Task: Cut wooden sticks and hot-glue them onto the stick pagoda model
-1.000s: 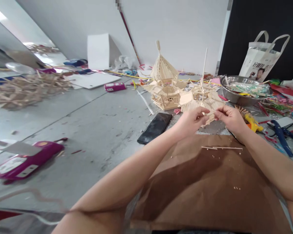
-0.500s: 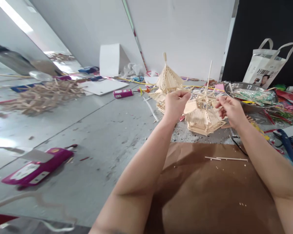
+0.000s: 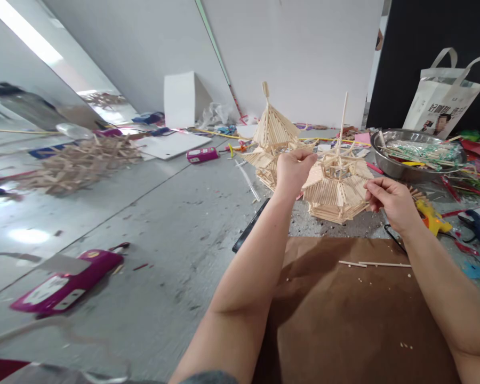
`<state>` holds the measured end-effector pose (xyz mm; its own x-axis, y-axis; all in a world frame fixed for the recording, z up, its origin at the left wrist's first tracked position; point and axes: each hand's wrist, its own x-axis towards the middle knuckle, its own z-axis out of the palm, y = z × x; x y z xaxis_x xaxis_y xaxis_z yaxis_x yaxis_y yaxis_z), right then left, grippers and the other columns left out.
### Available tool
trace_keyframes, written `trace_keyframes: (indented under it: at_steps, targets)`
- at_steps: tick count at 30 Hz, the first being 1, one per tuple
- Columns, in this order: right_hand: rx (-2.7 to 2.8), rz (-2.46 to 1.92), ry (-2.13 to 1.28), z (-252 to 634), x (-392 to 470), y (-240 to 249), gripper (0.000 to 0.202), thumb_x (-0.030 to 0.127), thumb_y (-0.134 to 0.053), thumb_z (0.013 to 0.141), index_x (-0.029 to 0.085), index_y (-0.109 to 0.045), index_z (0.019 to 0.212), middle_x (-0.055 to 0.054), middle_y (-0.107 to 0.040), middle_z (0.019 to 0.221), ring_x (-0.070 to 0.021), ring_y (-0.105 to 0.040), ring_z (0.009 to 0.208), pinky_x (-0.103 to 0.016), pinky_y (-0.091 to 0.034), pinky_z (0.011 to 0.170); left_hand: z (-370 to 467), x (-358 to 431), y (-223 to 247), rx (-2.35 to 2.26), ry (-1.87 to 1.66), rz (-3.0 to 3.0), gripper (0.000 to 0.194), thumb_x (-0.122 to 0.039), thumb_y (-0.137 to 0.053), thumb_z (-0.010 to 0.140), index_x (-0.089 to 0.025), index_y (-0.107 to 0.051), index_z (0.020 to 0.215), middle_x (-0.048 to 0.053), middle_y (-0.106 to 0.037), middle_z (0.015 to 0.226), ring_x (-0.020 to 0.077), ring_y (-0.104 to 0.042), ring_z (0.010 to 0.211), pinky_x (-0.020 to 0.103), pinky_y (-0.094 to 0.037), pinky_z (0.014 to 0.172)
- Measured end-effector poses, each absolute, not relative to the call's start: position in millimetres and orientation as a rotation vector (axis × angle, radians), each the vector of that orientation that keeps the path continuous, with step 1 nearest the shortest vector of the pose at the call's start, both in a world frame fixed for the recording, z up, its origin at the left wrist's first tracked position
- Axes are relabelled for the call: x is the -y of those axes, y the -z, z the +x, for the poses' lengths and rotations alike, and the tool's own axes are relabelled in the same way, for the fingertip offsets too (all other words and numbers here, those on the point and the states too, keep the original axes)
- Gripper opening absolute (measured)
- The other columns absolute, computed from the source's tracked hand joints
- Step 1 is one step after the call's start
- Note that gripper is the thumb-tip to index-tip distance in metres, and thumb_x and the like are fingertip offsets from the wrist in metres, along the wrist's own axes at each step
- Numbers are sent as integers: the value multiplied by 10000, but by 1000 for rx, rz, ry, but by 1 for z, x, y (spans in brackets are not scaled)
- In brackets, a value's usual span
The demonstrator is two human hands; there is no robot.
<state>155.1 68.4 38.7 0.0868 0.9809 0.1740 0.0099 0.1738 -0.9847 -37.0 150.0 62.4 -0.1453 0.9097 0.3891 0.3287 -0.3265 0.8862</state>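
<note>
A pagoda-like model of thin wooden sticks (image 3: pixel 336 192), with a tall upright stick at its centre, stands on the floor between my hands. At its upper left edge is my left hand (image 3: pixel 294 169), thumb and fingers pinched together. My right hand (image 3: pixel 394 201) is closed in a pinch beside the right edge of the model's roof. Anything in either pinch is too small to make out. Behind my left hand stands a second stick model with a pointed roof (image 3: pixel 274 128). Loose thin sticks (image 3: pixel 384 264) lie on brown paper (image 3: pixel 356 320) in front.
A metal bowl (image 3: pixel 404 169) of wrapped sticks stands at the right, before a white tote bag (image 3: pixel 442 104). A yellow glue gun (image 3: pixel 436 217) lies by my right wrist. Left are a purple power strip (image 3: pixel 70 280), a dark flat object (image 3: pixel 250 226) and a stick pile (image 3: pixel 84 165).
My right hand has moved down and to the right, along the model's edge. My left hand has shifted slightly right. The view has turned a little, and the dark flat object now shows beside my left forearm.
</note>
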Motion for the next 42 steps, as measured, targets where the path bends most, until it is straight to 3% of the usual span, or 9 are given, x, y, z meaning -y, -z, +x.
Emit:
trace_keyframes:
  at_steps: [11, 32, 38, 42]
  targets:
    - [1182, -1075, -1012, 156, -64, -45, 259, 428, -694, 628, 193, -602, 681, 39, -571, 536, -56, -452, 388, -200, -349, 373, -39, -155, -56, -1398, -1515, 1727, 146, -279, -559, 665, -167, -638, 616, -34, -490, 514, 101, -478, 566, 219, -349, 508]
    - [1192, -1125, -996, 159, -65, -45, 246, 412, -689, 642, 186, -602, 681, 42, -573, 544, -50, -461, 397, -186, -363, 376, -43, -158, -55, -1342, -1511, 1735, 140, -270, -548, 654, -176, -571, 553, -36, -431, 478, 88, -394, 504, 231, -305, 476]
    - [1229, -1191, -846, 185, -59, -64, 174, 366, -643, 704, 197, -608, 728, 25, -580, 596, -60, -467, 417, -204, -361, 391, -43, -158, -55, -1331, -1499, 1740, 145, -270, -549, 660, -172, -577, 557, -35, -429, 466, 88, -398, 501, 229, -306, 477]
    - [1365, -1582, -542, 229, -50, -67, 219, 418, -578, 738, 201, -612, 741, -6, -606, 639, -92, -492, 450, -242, -381, 447, -43, -158, -55, -1316, -1512, 1738, 138, -261, -548, 657, -171, -576, 557, -38, -433, 462, 85, -406, 491, 224, -308, 469]
